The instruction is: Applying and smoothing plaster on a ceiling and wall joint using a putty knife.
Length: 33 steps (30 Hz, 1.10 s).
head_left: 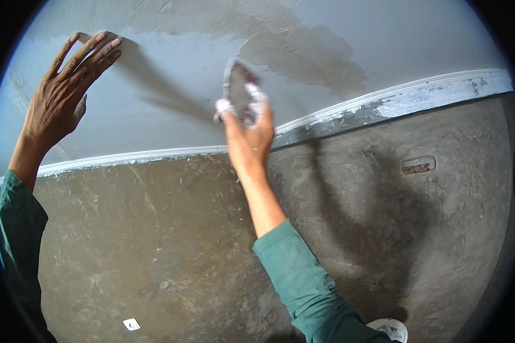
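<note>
My right hand (249,140) grips a flat, dark brown plate-like piece (241,86) with whitish edges; motion blurs it, so its exact kind is unclear. White residue covers the fingertips and thumb of that hand. The piece is against or very close to the pale grey-blue wall (171,63), just left of a darker, damp-looking patch (303,54). At the upper left, my left hand (60,94) has its fingers stretched out, their tips resting on the wall or nearly so. It holds nothing. Both forearms wear green sleeves.
A white trim strip (143,155) runs along the wall's foot, smeared white at the right. Below lies a stained concrete floor (137,240). It has an oblong recess (418,165), a small white card-like piece (131,324) and a partly hidden white round container (392,328).
</note>
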{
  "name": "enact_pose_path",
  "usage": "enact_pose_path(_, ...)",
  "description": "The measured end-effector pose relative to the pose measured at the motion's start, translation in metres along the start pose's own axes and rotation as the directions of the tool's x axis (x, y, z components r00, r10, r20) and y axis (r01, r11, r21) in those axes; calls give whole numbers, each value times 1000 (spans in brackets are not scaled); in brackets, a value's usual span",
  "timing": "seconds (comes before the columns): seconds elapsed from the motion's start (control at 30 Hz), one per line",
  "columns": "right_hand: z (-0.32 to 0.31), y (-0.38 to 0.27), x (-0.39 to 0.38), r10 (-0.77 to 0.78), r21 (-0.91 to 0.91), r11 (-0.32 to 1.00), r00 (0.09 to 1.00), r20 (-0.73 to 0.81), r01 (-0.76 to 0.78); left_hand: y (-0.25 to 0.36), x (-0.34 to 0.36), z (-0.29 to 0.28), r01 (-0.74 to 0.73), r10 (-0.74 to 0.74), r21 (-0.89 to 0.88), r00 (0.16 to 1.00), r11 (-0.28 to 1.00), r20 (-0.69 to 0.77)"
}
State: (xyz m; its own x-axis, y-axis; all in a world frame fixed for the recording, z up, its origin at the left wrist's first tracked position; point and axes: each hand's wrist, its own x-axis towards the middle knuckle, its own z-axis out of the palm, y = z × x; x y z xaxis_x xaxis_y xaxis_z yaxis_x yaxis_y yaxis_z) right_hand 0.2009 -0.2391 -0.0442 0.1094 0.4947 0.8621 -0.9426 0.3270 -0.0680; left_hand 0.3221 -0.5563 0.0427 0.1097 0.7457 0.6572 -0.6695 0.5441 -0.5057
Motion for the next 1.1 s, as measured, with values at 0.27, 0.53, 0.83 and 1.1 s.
enact_pose_path(0.27,-13,-25,58,-318,-76,946,859,-401,315,1,3,-2,26,-26,-36,1000,999,8)
enact_pose_path(0.53,6,-36,48,-205,-267,957,919,-338,115,2,3,-2,15,-14,-13,1000,1000,24)
enact_pose_path(0.83,-49,-16,54,-195,-72,981,918,-345,181,1,-1,6,34,-34,-67,999,997,6)
enact_pose_path(1.1,-25,-43,68,-95,-50,995,950,-297,84,1,-1,3,41,-43,-80,999,996,-27)
